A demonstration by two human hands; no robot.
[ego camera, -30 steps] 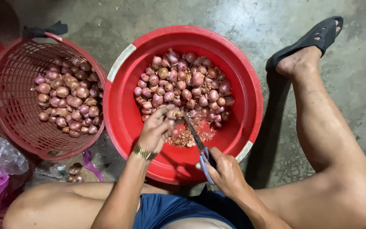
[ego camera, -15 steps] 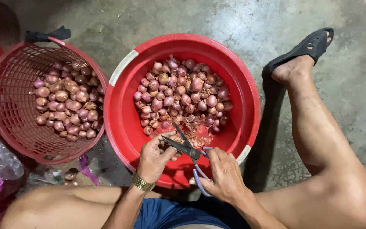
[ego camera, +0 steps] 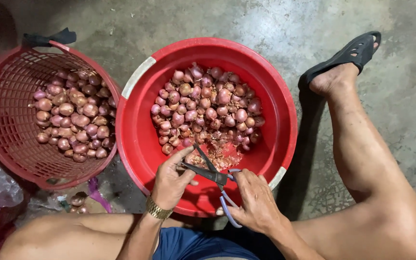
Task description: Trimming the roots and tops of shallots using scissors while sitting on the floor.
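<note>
Right hand [ego camera: 253, 202] clamped on scissors [ego camera: 208, 169], blades open; left hand [ego camera: 172, 178] pinching shallot at basin [ego camera: 140, 144] 6 o'clock. Risk: blades nick left fingertips; shallot slips.

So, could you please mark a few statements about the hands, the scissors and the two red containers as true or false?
1. The right hand holds scissors with their blades open. True.
2. The red basin holds no shallots. False: a heap of shallots lies at its far side, with trimmings nearer the hands.
3. The left hand wears a gold-coloured wrist band. True.
4. The slatted red basket stands to the right of the basin. False: it stands to the left.
5. The foot near the basin is bare. False: it wears a black sandal.
</note>
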